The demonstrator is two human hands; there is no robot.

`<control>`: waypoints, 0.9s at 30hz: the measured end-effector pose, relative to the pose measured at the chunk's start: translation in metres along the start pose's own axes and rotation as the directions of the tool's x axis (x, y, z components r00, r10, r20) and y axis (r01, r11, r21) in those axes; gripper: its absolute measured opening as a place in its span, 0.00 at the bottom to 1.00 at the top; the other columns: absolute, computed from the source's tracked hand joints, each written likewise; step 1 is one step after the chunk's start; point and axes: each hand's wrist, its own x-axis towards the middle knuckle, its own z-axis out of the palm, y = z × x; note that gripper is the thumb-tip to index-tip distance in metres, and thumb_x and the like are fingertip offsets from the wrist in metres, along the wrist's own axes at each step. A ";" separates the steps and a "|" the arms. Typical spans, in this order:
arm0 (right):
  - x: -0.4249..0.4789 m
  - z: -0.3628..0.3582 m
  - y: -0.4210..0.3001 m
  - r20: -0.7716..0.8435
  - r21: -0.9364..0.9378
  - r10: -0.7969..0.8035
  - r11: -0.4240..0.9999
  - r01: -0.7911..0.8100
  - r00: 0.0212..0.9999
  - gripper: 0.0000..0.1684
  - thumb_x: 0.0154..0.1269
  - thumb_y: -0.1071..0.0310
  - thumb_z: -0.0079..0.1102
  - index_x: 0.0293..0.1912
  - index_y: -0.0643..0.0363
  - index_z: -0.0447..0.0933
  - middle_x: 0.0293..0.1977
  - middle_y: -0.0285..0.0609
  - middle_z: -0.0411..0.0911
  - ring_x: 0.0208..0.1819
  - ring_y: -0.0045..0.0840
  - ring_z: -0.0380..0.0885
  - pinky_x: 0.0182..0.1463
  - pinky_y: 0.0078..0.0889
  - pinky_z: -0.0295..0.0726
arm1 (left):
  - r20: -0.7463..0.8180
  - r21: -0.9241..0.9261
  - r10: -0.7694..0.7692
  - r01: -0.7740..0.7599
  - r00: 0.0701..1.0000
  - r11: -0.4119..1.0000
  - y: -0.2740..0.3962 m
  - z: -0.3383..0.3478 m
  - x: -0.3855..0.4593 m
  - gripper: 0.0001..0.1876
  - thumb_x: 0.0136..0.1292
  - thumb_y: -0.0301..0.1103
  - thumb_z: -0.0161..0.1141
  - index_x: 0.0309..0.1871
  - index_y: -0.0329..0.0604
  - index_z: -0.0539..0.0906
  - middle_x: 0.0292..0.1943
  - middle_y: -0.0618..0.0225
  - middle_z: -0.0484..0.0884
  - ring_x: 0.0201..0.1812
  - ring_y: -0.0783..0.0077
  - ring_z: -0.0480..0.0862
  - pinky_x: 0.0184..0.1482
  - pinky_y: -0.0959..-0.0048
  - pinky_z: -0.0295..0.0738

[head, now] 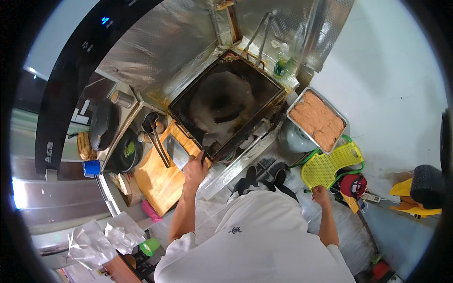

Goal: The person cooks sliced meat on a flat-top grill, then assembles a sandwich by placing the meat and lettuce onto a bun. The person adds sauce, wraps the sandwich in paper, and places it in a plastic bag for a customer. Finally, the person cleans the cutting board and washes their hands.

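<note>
My left hand (194, 171) is closed around a dark handle (203, 157) at the right edge of the wooden cutting board (155, 184). Right beside the fingers, a broad metal knife blade (176, 151) lies flat on the board; my hand hides where blade and handle might join. Dark tongs (160, 148) rest across the board's far side. Beyond it sits a large black griddle (223, 102), its plate bare but for scraps in the far corner. My right hand (320, 195) hangs with curled fingers near the front edge of a yellow plastic chair (329, 164), holding nothing visible.
A metal tray of orange-brown paste (318, 122) stands on the right above a gas cylinder (295, 138). Two long-handled tools (260, 39) and a green-labelled bottle (281, 62) are behind the griddle. A black pan (125, 150) with green leaf sits left. A black range hood (56, 106) arches overhead.
</note>
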 end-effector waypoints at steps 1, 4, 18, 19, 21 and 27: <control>-0.002 0.000 -0.003 0.004 -0.011 0.007 1.000 -0.007 1.000 0.15 0.66 0.63 0.58 0.30 0.67 0.78 0.17 0.42 0.77 0.17 0.24 0.79 0.21 0.29 0.77 | 0.030 0.016 0.062 -0.062 0.998 0.998 0.010 -0.006 0.009 0.24 0.58 0.36 0.60 0.60 0.46 0.80 0.38 0.44 0.82 0.38 0.45 0.85 0.45 0.54 0.81; -0.007 0.001 -0.014 0.029 -0.035 0.023 0.999 -0.022 0.999 0.16 0.66 0.63 0.57 0.30 0.67 0.77 0.17 0.42 0.77 0.17 0.25 0.79 0.21 0.29 0.76 | 0.088 0.054 0.189 -0.194 0.978 0.979 0.059 0.004 0.053 0.22 0.59 0.37 0.60 0.58 0.48 0.81 0.41 0.46 0.83 0.40 0.46 0.85 0.46 0.54 0.81; -0.037 0.005 0.015 -0.135 0.187 0.047 0.982 -0.022 0.990 0.13 0.68 0.64 0.57 0.38 0.68 0.77 0.20 0.41 0.77 0.17 0.22 0.76 0.20 0.26 0.75 | 0.142 0.114 0.133 -0.150 0.981 0.982 -0.020 -0.019 0.145 0.24 0.57 0.38 0.64 0.60 0.58 0.82 0.49 0.52 0.84 0.52 0.49 0.82 0.54 0.56 0.77; -0.039 0.006 0.014 -0.111 0.204 0.064 0.978 -0.040 0.992 0.13 0.68 0.64 0.57 0.38 0.68 0.77 0.20 0.41 0.77 0.17 0.22 0.76 0.20 0.26 0.75 | 0.117 0.091 0.148 -0.159 0.982 0.983 -0.004 -0.016 0.149 0.24 0.57 0.38 0.64 0.60 0.58 0.82 0.49 0.52 0.85 0.52 0.49 0.82 0.54 0.56 0.77; -0.035 0.006 0.004 -0.059 0.112 0.018 0.994 -0.012 0.998 0.13 0.68 0.65 0.57 0.38 0.68 0.77 0.21 0.41 0.77 0.17 0.22 0.76 0.20 0.27 0.75 | 0.119 0.116 0.136 -0.150 0.984 0.982 0.034 -0.001 0.174 0.24 0.60 0.39 0.63 0.61 0.58 0.80 0.51 0.52 0.84 0.54 0.50 0.82 0.56 0.57 0.77; -0.027 -0.006 -0.032 -0.141 0.090 -0.099 0.990 0.112 0.985 0.14 0.69 0.64 0.57 0.37 0.68 0.78 0.21 0.42 0.78 0.18 0.23 0.77 0.23 0.29 0.76 | 0.028 0.064 0.172 -0.173 0.985 0.983 0.112 0.018 0.219 0.21 0.63 0.39 0.58 0.60 0.47 0.81 0.48 0.50 0.84 0.49 0.45 0.83 0.52 0.55 0.79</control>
